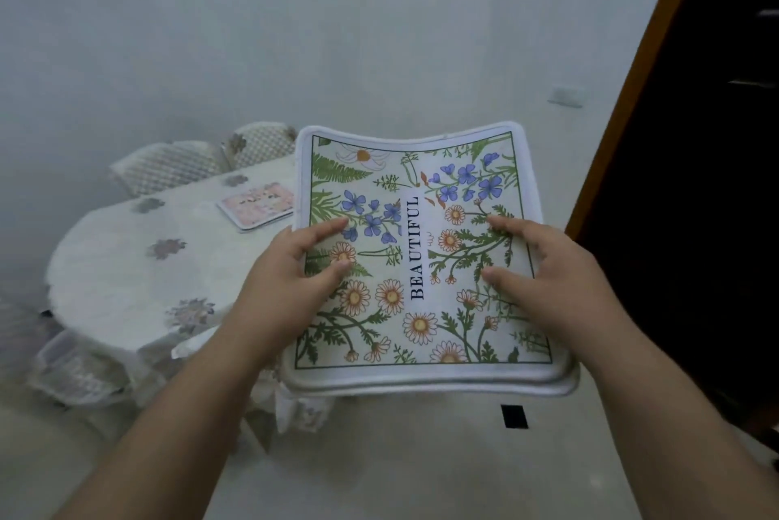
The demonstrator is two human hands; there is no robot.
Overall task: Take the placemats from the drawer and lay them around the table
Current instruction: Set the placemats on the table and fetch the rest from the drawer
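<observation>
At the far left, a white lattice-backed plastic chair (71, 372) stands at the near edge of an oval table covered with a white cloth printed with grey flowers (126, 266). Two more white lattice-backed chairs (177, 167) stand at the table's far side, against a pale wall. On the table's far right part lies a pink rectangular placemat with a white border (256, 205), flat on the cloth; its near right corner is hidden behind the stack that the person carries.

The person's left hand (291, 279) grips the left edge of a stack of white-bordered floral placemats (421, 258), thumb and forefinger lying on the top face and the other fingers hidden beneath. The stack is held in the air over the pale floor, to the right of the table and not touching it. The top mat shows daisies, blue flowers, green ferns and the word BEAUTIFUL running up its middle; layered edges show along its near side, and the far edge sags in the middle.

The right hand (552, 270) grips the stack's right edge in the same way, thumb and forefinger on top. Farther right, a brown wooden door frame (632, 97) borders a dark doorway. A white wall socket (567, 96) sits on the wall near the frame.
</observation>
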